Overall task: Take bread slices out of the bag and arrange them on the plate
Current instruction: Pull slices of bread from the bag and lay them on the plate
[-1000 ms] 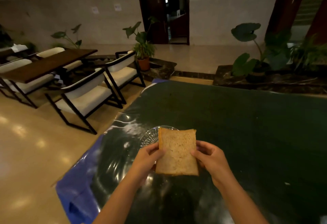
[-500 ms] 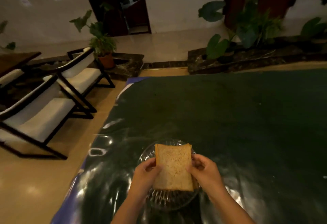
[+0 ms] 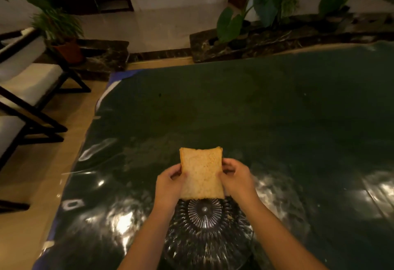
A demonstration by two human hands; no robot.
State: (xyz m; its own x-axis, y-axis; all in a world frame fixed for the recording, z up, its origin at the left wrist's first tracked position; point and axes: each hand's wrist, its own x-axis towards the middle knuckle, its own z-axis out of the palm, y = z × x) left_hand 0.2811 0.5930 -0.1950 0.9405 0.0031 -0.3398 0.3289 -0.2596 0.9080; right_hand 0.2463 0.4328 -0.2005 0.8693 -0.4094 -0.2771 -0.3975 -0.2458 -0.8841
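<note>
A tan bread slice [image 3: 201, 172] is held up between both hands over the far part of a clear ribbed glass plate [image 3: 205, 233]. My left hand [image 3: 169, 184] pinches its left edge and my right hand [image 3: 236, 179] pinches its right edge. The slice hides the plate's far rim. The plate lies on the dark green table cover [image 3: 266, 110] close to me, between my forearms. No bread bag is in view.
White-cushioned black-framed chairs [image 3: 27, 82] stand on the tan floor to the left of the table. Potted plants [image 3: 64, 33] and a dark stone planter ledge [image 3: 277, 41] lie beyond the table's far edge. Shiny plastic covers the table's near part.
The view has tilted down and swung right, so the plate now shows nearer me. The slice stays in both hands and sits further over the plate's far side.
</note>
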